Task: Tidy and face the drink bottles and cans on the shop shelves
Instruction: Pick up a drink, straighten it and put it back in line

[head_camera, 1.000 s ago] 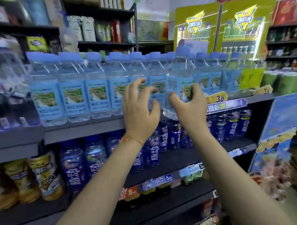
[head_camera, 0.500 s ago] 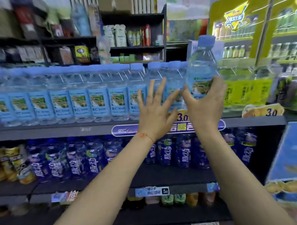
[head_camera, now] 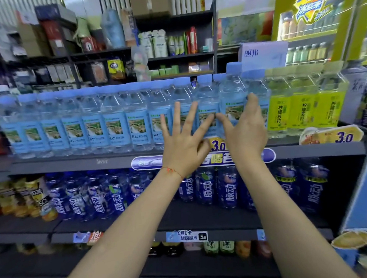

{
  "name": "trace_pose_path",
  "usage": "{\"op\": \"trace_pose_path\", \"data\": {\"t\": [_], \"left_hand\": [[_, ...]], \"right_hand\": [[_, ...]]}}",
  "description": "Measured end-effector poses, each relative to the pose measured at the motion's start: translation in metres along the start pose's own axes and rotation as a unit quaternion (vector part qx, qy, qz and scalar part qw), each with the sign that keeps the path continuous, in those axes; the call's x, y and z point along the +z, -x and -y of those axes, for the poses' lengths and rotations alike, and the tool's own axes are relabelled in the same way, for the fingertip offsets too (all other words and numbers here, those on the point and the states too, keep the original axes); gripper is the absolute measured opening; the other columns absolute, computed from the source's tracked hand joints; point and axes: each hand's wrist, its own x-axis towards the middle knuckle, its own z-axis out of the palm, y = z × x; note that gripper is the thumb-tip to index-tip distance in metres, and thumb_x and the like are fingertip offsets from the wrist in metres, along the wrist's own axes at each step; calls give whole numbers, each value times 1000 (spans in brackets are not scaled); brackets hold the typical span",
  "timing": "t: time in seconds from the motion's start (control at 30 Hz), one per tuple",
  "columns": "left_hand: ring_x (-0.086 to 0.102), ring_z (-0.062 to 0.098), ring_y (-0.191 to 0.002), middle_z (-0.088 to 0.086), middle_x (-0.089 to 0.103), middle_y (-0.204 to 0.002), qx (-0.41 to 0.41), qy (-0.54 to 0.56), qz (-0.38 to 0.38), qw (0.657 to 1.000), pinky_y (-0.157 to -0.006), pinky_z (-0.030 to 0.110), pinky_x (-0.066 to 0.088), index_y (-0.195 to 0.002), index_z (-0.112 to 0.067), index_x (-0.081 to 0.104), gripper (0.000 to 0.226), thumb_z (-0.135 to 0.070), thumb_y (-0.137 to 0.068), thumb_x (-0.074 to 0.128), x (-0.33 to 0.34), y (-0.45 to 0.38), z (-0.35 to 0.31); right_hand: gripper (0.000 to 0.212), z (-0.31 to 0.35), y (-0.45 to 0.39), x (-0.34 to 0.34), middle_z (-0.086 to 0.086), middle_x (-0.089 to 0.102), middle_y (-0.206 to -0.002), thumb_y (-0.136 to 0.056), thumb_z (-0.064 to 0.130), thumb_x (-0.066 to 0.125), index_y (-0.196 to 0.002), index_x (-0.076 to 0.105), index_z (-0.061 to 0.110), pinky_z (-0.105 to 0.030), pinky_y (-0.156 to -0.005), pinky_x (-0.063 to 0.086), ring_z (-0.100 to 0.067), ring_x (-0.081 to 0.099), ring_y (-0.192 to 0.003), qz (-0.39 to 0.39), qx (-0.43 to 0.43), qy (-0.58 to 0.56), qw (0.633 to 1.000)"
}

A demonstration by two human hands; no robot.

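Observation:
A long row of clear water bottles (head_camera: 115,124) with light-blue caps and labels stands on the upper shelf (head_camera: 75,163). My right hand (head_camera: 245,134) grips one water bottle (head_camera: 233,89) near the row's right end, with the thumb on its left and the fingers on its right. Its cap stands a little higher than the neighbouring caps. My left hand (head_camera: 182,141) is spread with straight fingers against the labels of the bottles just left of it.
Yellow-labelled lemon soda bottles (head_camera: 302,111) stand right of the water row, above a 3.0 price tag (head_camera: 342,136). Dark blue drink bottles (head_camera: 228,189) fill the shelf below, with yellow bottles (head_camera: 20,198) at its left. A blue display (head_camera: 363,195) stands at the right.
My right hand has brought the raised water bottle down into the row beside the yellow bottles. My left hand has spread its fingers flat against the neighbouring bottles.

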Motion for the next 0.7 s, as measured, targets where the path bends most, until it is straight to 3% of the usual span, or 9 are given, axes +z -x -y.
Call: {"op": "trace_pose_path", "data": {"t": [0.27, 0.43, 0.53, 0.63, 0.7], "left_hand": [[2, 40, -150, 5, 14, -164, 4, -3, -1, 1000, -113, 70, 5, -152, -39, 30, 61, -46, -94, 48, 0, 0, 0], [2, 41, -150, 6, 15, -164, 12, 0, 3, 1000, -114, 69, 1, -149, -38, 36, 60, -50, -92, 50, -2, 1, -1], [7, 42, -150, 10, 24, -161, 12, 26, 3, 1000, -115, 68, 3, -131, -32, 54, 45, -48, -88, 54, -1, 3, 0], [27, 39, -143, 15, 43, -148, 14, 35, -12, 999, -114, 65, 16, -110, -21, 63, 31, -42, -89, 55, -1, 9, -4], [44, 33, -128, 15, 56, -130, 15, 24, -26, 999, -109, 56, 30, -102, -15, 66, 27, -36, -88, 58, -4, 12, -10]], "right_hand": [[37, -5, 11, 6, -14, 54, -114, -97, 27, 61, -122, 47, 4, -31, -64, 39, -32, 59, -93, 29, -29, -32, 999], [57, -4, 0, -2, -15, 49, -122, -94, 37, 63, -133, 39, 4, -32, -59, 40, -35, 63, -86, 55, -22, 16, 998], [70, 6, -14, -12, -15, 48, -127, -95, 45, 59, -144, 30, 3, -30, -57, 38, -34, 64, -83, 54, -37, 87, 994], [71, 20, -28, -19, -17, 43, -135, -96, 43, 56, -150, 25, 9, -31, -54, 37, -32, 59, -75, 52, -69, 120, 989], [65, 28, -40, -22, -20, 37, -142, -97, 38, 55, -150, 28, 10, -33, -55, 37, -35, 59, -75, 59, -91, 122, 987]]}}
